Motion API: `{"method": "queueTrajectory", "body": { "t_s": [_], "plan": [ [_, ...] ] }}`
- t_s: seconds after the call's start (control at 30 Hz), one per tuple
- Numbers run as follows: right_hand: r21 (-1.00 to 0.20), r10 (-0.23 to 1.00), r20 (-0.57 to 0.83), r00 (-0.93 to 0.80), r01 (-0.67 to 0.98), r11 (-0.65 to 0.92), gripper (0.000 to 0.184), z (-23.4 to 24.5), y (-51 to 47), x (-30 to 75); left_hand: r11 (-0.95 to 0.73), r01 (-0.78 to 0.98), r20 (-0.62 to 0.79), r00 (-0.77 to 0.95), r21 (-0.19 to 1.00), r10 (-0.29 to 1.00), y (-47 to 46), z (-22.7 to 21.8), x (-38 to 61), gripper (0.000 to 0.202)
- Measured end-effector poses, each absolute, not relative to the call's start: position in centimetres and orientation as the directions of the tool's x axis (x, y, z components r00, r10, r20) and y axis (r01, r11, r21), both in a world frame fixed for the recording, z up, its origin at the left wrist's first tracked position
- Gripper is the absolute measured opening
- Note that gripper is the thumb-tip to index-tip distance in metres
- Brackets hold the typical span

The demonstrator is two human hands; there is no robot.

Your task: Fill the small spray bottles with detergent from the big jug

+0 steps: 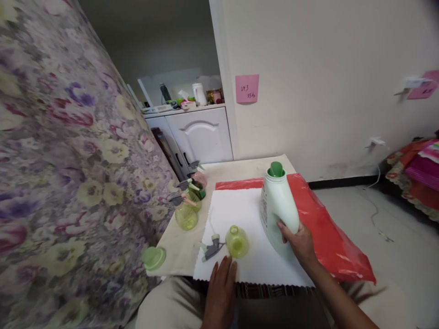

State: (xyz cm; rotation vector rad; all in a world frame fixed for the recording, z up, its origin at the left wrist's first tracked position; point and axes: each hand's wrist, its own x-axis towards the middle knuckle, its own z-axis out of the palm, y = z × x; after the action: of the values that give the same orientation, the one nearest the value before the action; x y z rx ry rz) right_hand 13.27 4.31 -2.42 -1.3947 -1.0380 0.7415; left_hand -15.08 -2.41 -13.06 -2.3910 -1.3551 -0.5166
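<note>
"Where is the jug on your feed?"

"I have the tall pale green plastic jug (pixel 278 205) right of centre, upright, over the white scallop-edged sheet (pixel 236 205). I can't tell whether its base rests there."

"And the grip?"

"The right hand (pixel 302 243) is wrapped around its handle, thumb near the top. I'd guess that's because the handle faces that side and carries the weight best. The green plastic spout (pixel 276 169) shows in its uncapped mouth."

"The left hand?"

"I see the left hand (pixel 222 288) at lower centre, fingers extended side by side, pinching nothing. The tips are just beside the small round yellow-green translucent bottle (pixel 236 244), perhaps ready to steady it; contact I can't confirm."

"Why is that bottle open?"

"Its neck is bare, and a grey trigger spray head (pixel 213 248) lies just left of it, probably laid there for easy reach."

"Anything else?"

"A round light green plastic lid (pixel 153 258) sits lower left. Several spray bottles (pixel 186 217) line the table's left edge, seemingly kept out of the way. Glossy red plastic sheeting (pixel 318 219) lies underneath, likely as protection."
</note>
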Motion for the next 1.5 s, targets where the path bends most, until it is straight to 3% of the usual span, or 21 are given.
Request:
{"method": "queueTrajectory", "body": {
  "t_s": [0.3,0.5,0.6,0.67,0.73,0.83,0.93,1.03,1.17,1.3,1.4,1.5],
  "plan": [
    [-0.964,0.91,0.234,0.343,0.207,0.17,0.028,-2.9,4.4,13.3,-0.608,0.776,0.561,0.581,-0.165,0.589,-2.0,-14.3,-13.1,0.064],
    [-0.913,0.88,0.341,0.329,0.341,0.227,0.038,-4.5,2.0,14.9,-0.668,0.703,0.472,0.688,-0.245,0.551,-1.2,-15.1,-11.3,0.08],
    [-0.784,0.871,0.376,0.317,0.61,0.117,0.037,-6.8,0.5,17.9,-0.664,0.712,0.452,0.682,-0.23,0.575,-0.9,-15.2,-10.8,0.081],
    [-0.737,0.863,0.362,0.352,0.675,0.034,0.044,-8.9,-0.2,20.2,-0.685,0.683,0.436,0.712,-0.252,0.55,-0.7,-15.0,-10.3,0.08],
    [-0.532,0.861,0.344,0.375,0.833,-0.151,0.051,-10.8,-0.9,22.2,-0.698,0.658,0.421,0.739,-0.283,0.526,-0.5,-14.8,-9.9,0.078],
    [-0.328,0.877,0.295,0.379,0.903,-0.279,0.057,-12.8,-1.7,24.2,-0.691,0.659,0.425,0.739,-0.295,0.523,-0.2,-14.6,-9.5,0.075],
    [-0.266,0.884,0.269,0.383,0.911,-0.314,0.06,-13.7,-2.3,25.1,-0.7,0.65,0.434,0.744,-0.295,0.508,-0.3,-14.9,-9.5,0.072],
    [-0.289,0.893,0.244,0.378,0.908,-0.305,0.06,-14.2,-2.8,25.7,-0.691,0.669,0.441,0.725,-0.272,0.529,-0.8,-15.1,-9.4,0.075],
    [-0.399,0.875,0.267,0.405,0.872,-0.283,0.062,-14.6,-3.1,26.6,-0.734,0.655,0.442,0.72,-0.177,0.536,-1.6,-14.7,-9.7,0.07],
    [-0.634,0.86,0.322,0.396,0.765,-0.115,0.061,-11.8,-2.7,25.9,-0.735,0.674,0.522,0.603,0.069,0.603,-2.6,-13.0,-11.1,0.051],
    [-0.765,0.873,0.319,0.369,0.644,0.007,0.051,-7.8,-1.7,23.8,-0.575,0.74,0.554,0.333,0.348,0.763,-2.9,-10.4,-11.9,0.041],
    [-0.887,0.915,0.237,0.328,0.456,0.067,0.048,-4.3,-0.3,21.1,-0.321,0.716,0.498,-0.042,0.62,0.866,-1.6,-7.3,-11.8,0.033]
  ]
}}
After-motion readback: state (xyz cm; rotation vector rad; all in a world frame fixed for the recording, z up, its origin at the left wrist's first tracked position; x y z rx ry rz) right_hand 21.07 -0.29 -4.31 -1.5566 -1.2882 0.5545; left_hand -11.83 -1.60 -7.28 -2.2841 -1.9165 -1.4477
